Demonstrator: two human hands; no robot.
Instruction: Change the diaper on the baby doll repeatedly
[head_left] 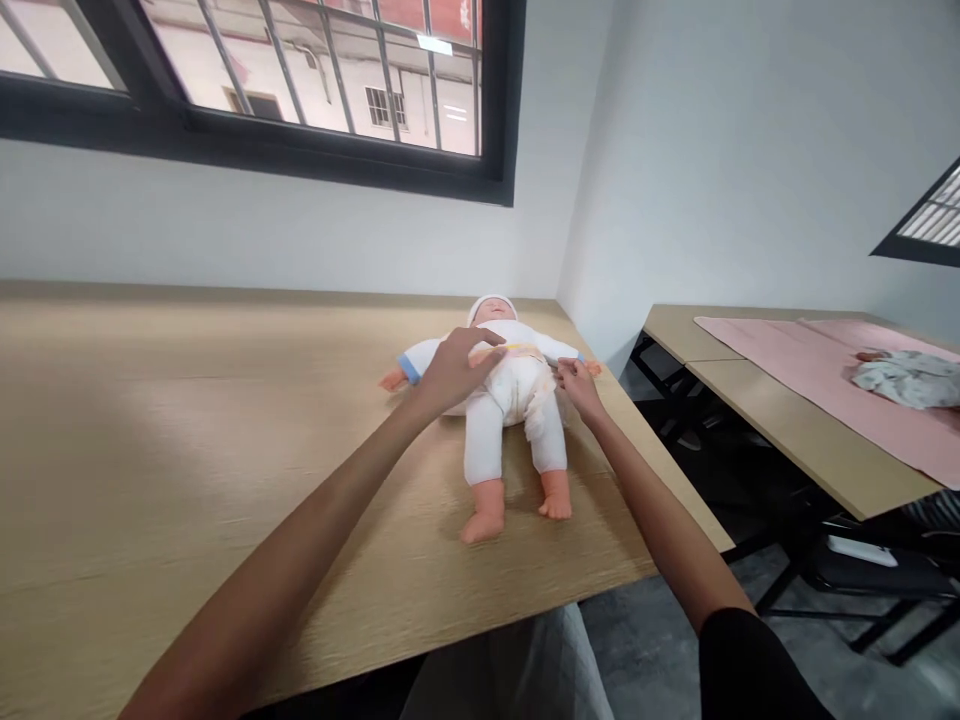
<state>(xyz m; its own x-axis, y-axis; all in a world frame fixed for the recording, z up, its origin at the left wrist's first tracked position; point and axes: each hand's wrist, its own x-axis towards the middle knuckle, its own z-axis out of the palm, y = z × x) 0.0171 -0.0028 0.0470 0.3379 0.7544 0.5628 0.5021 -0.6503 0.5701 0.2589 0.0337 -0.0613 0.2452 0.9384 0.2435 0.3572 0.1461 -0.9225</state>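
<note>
A baby doll (486, 450) in a white outfit with blue cuffs and a white cap lies on its back, its bare feet toward me. Around its hips, over the white legs, is a white diaper (517, 388) with a coloured strip along the waist. My left hand (461, 362) rests at the waist on the left, fingers stretched over the belly and thumb apart. On the other side, my right hand (579, 388) has its fingertips pinched together beside the diaper's edge, close to the doll's cuff. What lies between those fingertips is too small to make out.
The doll lies on a wooden table (187, 450) against the wall, below a barred window (337, 80). To the right, a second table (795, 420) carries a pink cloth (810, 370) and a bundled pale cloth (911, 378). A black stool (885, 575) stands below it.
</note>
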